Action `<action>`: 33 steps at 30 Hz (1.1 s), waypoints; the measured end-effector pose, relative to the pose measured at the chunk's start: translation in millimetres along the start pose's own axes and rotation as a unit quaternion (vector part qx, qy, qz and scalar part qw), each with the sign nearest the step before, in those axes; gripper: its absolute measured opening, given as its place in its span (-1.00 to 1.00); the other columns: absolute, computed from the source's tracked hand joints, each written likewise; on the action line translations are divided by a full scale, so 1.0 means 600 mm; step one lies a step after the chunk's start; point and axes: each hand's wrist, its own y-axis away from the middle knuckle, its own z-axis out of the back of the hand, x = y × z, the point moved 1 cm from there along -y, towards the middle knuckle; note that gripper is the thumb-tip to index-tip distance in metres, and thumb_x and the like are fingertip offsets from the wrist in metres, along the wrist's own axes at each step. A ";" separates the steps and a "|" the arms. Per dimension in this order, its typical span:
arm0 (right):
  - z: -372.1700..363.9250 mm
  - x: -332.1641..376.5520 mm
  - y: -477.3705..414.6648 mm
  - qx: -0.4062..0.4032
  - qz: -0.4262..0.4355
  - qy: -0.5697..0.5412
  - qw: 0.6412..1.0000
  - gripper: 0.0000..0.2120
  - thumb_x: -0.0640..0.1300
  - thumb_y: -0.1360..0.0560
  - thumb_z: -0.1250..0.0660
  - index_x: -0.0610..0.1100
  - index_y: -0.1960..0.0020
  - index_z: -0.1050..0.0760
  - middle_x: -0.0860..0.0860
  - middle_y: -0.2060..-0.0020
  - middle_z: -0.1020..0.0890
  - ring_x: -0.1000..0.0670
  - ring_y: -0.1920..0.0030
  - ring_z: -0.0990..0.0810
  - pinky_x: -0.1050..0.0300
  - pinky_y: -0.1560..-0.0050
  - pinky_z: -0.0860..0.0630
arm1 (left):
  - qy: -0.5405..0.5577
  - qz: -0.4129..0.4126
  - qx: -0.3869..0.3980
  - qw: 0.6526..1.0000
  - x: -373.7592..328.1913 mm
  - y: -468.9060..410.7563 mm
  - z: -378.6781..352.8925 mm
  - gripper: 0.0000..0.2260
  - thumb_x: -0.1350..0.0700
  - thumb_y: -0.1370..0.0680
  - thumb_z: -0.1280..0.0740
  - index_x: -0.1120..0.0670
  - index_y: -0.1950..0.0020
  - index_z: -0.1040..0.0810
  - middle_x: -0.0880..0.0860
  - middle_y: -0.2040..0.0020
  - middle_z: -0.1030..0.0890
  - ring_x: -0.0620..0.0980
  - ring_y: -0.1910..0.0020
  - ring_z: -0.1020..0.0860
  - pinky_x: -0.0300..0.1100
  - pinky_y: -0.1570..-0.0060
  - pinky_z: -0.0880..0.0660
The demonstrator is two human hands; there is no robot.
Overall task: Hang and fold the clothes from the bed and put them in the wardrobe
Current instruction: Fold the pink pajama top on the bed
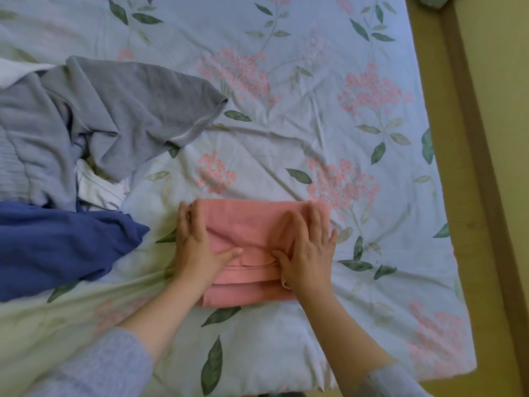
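- A bed sheet, pale blue with pink blossoms and green leaves, fills most of the view; a yellowish floor runs along its right edge.
- The folded pink garment lies flat on the sheet near the person, a squat rectangle slightly longer left to right, its layered edges facing the person.
- The left hand presses its left side and the right hand its right side, both with fingers straight and spread, grasping nothing.
- To the left, a gray garment, a blue garment and a white cloth lie crumpled together, cut off by the frame edge.
- What kind of garment the pink one is cannot be told.
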 end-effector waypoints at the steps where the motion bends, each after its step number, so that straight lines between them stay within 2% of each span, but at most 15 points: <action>1: -0.002 -0.013 0.004 -0.006 -0.029 -0.025 0.999 -0.07 0.05 -0.30 -0.56 -0.07 -0.55 -0.19 -0.16 -0.57 -0.08 -0.22 -0.56 -0.03 -0.30 -0.48 -0.08 | 0.019 0.023 -0.001 1.000 0.004 -0.002 0.002 0.25 -0.13 -0.20 -0.62 -0.01 -0.58 0.22 0.18 -0.57 0.12 0.12 -0.55 0.04 0.02 -0.50 -0.09; 3: 0.000 -0.033 0.003 -0.021 -0.109 -0.094 0.989 0.18 0.15 -0.23 -0.59 0.04 -0.60 0.10 -0.12 -0.59 0.04 -0.18 -0.56 -0.05 -0.20 -0.45 -0.23 | 0.016 0.051 -0.012 0.999 0.006 -0.013 0.001 0.31 -0.17 -0.15 -0.63 0.00 -0.57 0.25 0.20 -0.54 -0.05 0.14 -0.51 -0.10 0.02 -0.45 -0.17; 4: -0.001 -0.037 -0.001 -0.021 -0.141 -0.122 0.982 0.25 0.19 -0.18 -0.60 0.10 -0.59 0.17 -0.09 -0.58 -0.02 -0.15 -0.54 -0.13 -0.15 -0.39 -0.33 | 0.012 0.069 -0.009 0.998 0.007 -0.019 -0.002 0.30 -0.20 -0.14 -0.62 0.03 -0.57 0.20 0.19 -0.53 -0.11 0.15 -0.48 -0.16 0.03 -0.42 -0.22; 6: -0.006 -0.033 -0.005 -0.014 -0.185 -0.164 0.969 0.31 0.26 -0.11 -0.59 0.18 -0.57 0.22 0.00 -0.51 -0.20 -0.07 -0.46 -0.28 -0.09 -0.30 -0.41 | 0.038 0.126 0.013 0.991 0.017 -0.024 -0.009 0.17 -0.23 -0.14 -0.61 0.13 -0.52 -0.02 0.19 -0.47 -0.26 0.13 -0.35 -0.34 -0.01 -0.26 -0.38; 8: -0.011 -0.034 -0.004 0.002 -0.235 -0.243 0.941 0.24 0.31 -0.06 -0.58 0.18 -0.55 0.04 0.08 -0.45 -0.34 0.01 -0.39 -0.38 0.00 -0.29 -0.43 | 0.073 0.175 0.041 0.981 0.029 -0.019 -0.012 0.00 -0.24 -0.17 -0.60 0.18 -0.38 -0.20 0.18 -0.36 -0.41 0.09 -0.18 -0.45 -0.11 -0.03 -0.40; 10: -0.008 -0.052 -0.004 0.023 -0.282 -0.314 0.906 -0.02 0.33 -0.04 -0.58 0.13 -0.37 -0.30 0.15 -0.21 -0.55 0.04 -0.21 -0.54 0.11 -0.11 -0.51 | 0.099 0.199 0.077 0.972 0.038 -0.014 -0.017 -0.03 -0.23 -0.19 -0.60 0.22 -0.39 -0.28 0.17 -0.35 -0.45 0.12 -0.25 -0.47 -0.13 -0.07 -0.42; 11: -0.003 -0.062 -0.006 0.040 -0.299 -0.336 0.892 -0.16 0.30 -0.06 -0.61 0.10 -0.24 -0.40 0.17 -0.08 -0.59 0.05 -0.11 -0.60 0.16 0.01 -0.52 | 0.119 0.206 0.090 0.967 0.041 -0.013 -0.018 -0.06 -0.20 -0.19 -0.61 0.23 -0.38 -0.33 0.15 -0.33 -0.48 0.12 -0.26 -0.48 -0.11 -0.13 -0.45; 13: 0.004 -0.075 -0.015 0.088 -0.320 -0.379 0.864 -0.35 0.15 -0.11 -0.67 0.01 -0.09 -0.50 0.11 0.05 -0.66 0.06 0.05 -0.67 0.19 0.14 -0.56 | 0.187 0.216 0.107 0.952 0.043 -0.011 -0.013 -0.19 -0.11 -0.19 -0.64 0.20 -0.31 -0.45 0.12 -0.24 -0.57 0.10 -0.17 -0.54 -0.05 -0.17 -0.50; 15: 0.008 -0.079 -0.025 0.133 -0.330 -0.409 0.840 -0.42 0.02 -0.11 -0.69 -0.08 -0.05 -0.57 0.01 0.11 -0.72 0.03 0.14 -0.71 0.16 0.20 -0.61 | 0.242 0.219 0.117 0.938 0.045 -0.010 -0.006 -0.27 -0.02 -0.19 -0.66 0.17 -0.26 -0.49 0.09 -0.17 -0.61 0.08 -0.11 -0.58 -0.01 -0.16 -0.53; 19: 0.022 -0.084 -0.029 0.143 -0.316 -0.405 0.846 -0.44 -0.05 -0.11 -0.70 -0.15 -0.03 -0.61 -0.01 0.17 -0.73 0.03 0.19 -0.72 0.13 0.23 -0.63 | 0.315 0.200 0.125 0.919 0.033 -0.002 0.009 -0.42 0.10 -0.24 -0.65 0.12 -0.19 -0.54 0.04 -0.07 -0.66 0.02 -0.03 -0.62 -0.13 0.04 -0.55; 22: 0.039 -0.072 -0.021 0.128 -0.305 -0.404 0.853 -0.45 -0.03 -0.10 -0.71 -0.11 0.00 -0.60 0.00 0.17 -0.73 0.03 0.18 -0.72 0.07 0.15 -0.65 | 0.341 0.181 0.132 0.913 0.020 0.006 0.038 -0.53 0.15 -0.27 -0.62 0.08 -0.12 -0.58 0.02 0.00 -0.69 0.01 0.01 -0.65 -0.11 0.04 -0.58; 26: 0.079 -0.044 0.007 0.117 -0.304 -0.429 0.842 -0.26 0.10 0.02 -0.68 -0.06 -0.10 -0.55 -0.01 0.08 -0.71 -0.02 0.08 -0.71 -0.04 0.03 -0.66 | 0.351 0.147 0.150 0.912 -0.003 0.021 0.090 -0.66 0.16 -0.30 -0.61 0.00 0.02 -0.57 -0.10 0.16 -0.71 -0.15 0.19 -0.68 -0.27 0.25 -0.56; 30: 0.148 -0.013 0.010 0.108 -0.287 -0.461 0.833 -0.19 0.11 0.03 -0.66 -0.08 -0.15 -0.54 -0.03 0.05 -0.72 -0.04 0.07 -0.71 -0.06 -0.01 -0.65 | 0.361 0.114 0.155 0.912 -0.046 0.036 0.156 -0.66 0.17 -0.30 -0.60 0.02 -0.01 -0.60 -0.03 0.11 -0.72 -0.08 0.15 -0.69 -0.23 0.20 -0.58; 33: 0.227 0.027 -0.007 0.084 -0.256 -0.465 0.843 -0.21 0.14 0.04 -0.65 -0.06 -0.14 -0.53 -0.02 0.05 -0.71 -0.02 0.07 -0.71 0.00 0.03 -0.65 | 0.392 0.087 0.143 0.904 -0.099 0.043 0.215 -0.62 0.18 -0.27 -0.62 0.11 -0.03 -0.63 0.04 0.09 -0.72 0.03 0.09 -0.70 -0.12 0.11 -0.60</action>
